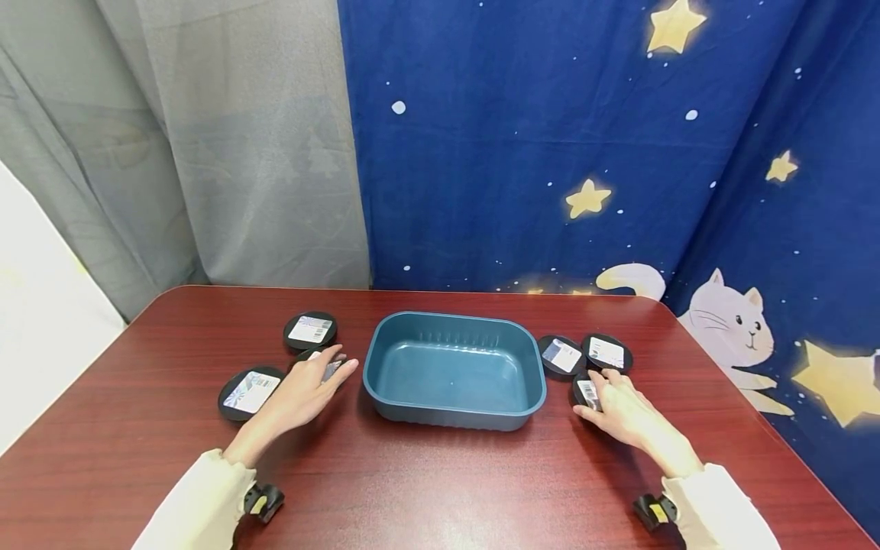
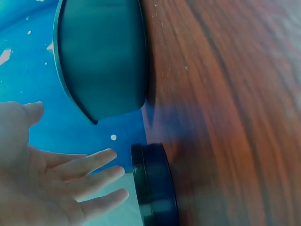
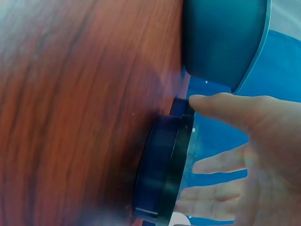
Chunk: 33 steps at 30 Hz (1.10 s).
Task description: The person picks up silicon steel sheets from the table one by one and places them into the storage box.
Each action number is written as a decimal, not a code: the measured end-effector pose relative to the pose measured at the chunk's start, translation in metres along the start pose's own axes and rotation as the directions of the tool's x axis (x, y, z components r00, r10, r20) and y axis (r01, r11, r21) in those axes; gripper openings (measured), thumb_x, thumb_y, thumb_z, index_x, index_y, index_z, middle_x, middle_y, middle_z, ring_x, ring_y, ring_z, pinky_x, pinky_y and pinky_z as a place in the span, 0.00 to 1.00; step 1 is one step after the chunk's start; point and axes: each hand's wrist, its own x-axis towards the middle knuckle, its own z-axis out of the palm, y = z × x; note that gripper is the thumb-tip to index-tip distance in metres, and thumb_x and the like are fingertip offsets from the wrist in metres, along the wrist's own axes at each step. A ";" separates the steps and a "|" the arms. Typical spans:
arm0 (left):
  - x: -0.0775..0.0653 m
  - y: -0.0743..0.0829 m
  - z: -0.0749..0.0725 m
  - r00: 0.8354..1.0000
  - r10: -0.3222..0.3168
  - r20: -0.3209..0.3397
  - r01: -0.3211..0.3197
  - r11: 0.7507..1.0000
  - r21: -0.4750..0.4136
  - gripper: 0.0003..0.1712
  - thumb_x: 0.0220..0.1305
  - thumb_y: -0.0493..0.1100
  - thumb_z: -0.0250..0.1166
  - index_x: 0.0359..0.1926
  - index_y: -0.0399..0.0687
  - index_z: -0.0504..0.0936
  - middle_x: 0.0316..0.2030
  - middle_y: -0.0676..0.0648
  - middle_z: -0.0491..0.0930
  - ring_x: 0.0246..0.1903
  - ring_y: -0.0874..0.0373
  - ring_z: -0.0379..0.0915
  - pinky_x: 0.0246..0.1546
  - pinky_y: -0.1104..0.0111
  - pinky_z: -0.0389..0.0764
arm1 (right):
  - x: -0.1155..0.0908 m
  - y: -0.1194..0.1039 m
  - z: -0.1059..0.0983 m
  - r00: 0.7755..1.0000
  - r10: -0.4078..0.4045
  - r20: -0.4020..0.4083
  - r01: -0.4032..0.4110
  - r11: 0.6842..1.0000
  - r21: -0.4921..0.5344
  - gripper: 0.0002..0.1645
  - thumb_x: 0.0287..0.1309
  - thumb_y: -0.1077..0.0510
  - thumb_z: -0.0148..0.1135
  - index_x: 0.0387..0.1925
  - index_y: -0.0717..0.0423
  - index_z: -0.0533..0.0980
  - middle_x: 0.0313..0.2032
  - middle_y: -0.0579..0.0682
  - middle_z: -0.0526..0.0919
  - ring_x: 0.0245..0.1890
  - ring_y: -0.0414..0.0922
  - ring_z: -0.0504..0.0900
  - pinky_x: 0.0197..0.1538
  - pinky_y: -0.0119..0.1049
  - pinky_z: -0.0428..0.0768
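My left hand (image 1: 302, 393) hovers with spread, fairly straight fingers above a black round tub (image 1: 332, 371) with a pale label, which it partly hides. In the left wrist view, a gap shows between those fingertips and the tub's side (image 2: 157, 188). My right hand (image 1: 624, 409) reaches over another labelled black tub (image 1: 587, 393), fingers spread. Seen from the right wrist, its thumb tip is close to the rim of a black tub (image 3: 160, 165); whether it touches cannot be told. Between the hands stands a blue-green rectangular plastic bin (image 1: 454, 378) with nothing in it.
Two more black tubs, one at the back (image 1: 309, 330) and one nearer (image 1: 250, 392), lie on the left. Another two (image 1: 560, 356) (image 1: 607, 353) sit right of the bin. The red-brown wooden table (image 1: 440, 481) ends before grey and starry blue curtains (image 1: 481, 153).
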 end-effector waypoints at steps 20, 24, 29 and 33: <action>0.015 0.012 0.013 0.997 0.075 -0.032 -0.076 0.997 -0.023 0.33 0.64 0.53 0.50 0.55 0.26 0.65 0.43 0.36 0.78 0.47 0.44 0.73 0.49 0.53 0.70 | -0.003 0.016 0.001 0.987 0.147 0.065 -0.150 0.988 0.035 0.48 0.32 0.41 0.70 0.36 0.81 0.62 0.27 0.65 0.67 0.28 0.56 0.71 0.35 0.53 0.73; 0.020 0.009 0.020 0.989 0.131 -0.072 -0.133 0.991 -0.019 0.30 0.62 0.50 0.53 0.52 0.25 0.68 0.39 0.36 0.79 0.42 0.45 0.76 0.44 0.55 0.73 | -0.002 0.017 0.000 0.983 0.149 0.108 -0.155 0.987 0.044 0.48 0.32 0.42 0.71 0.36 0.82 0.62 0.27 0.64 0.67 0.28 0.54 0.71 0.36 0.51 0.73; 0.023 0.015 0.022 0.992 0.118 -0.052 -0.120 0.992 -0.039 0.25 0.60 0.43 0.56 0.52 0.26 0.68 0.38 0.34 0.79 0.39 0.46 0.78 0.42 0.55 0.75 | 0.000 0.019 0.001 0.979 0.162 0.122 -0.172 0.982 0.072 0.50 0.31 0.42 0.71 0.38 0.82 0.62 0.30 0.66 0.69 0.30 0.55 0.72 0.38 0.51 0.73; 0.026 0.017 0.025 0.991 0.122 -0.050 -0.123 0.992 -0.017 0.24 0.59 0.42 0.57 0.50 0.26 0.70 0.38 0.36 0.79 0.37 0.48 0.77 0.39 0.57 0.76 | 0.001 0.021 0.002 0.981 0.157 0.115 -0.167 0.982 0.083 0.52 0.29 0.41 0.72 0.41 0.82 0.62 0.32 0.67 0.71 0.32 0.57 0.73 0.39 0.52 0.73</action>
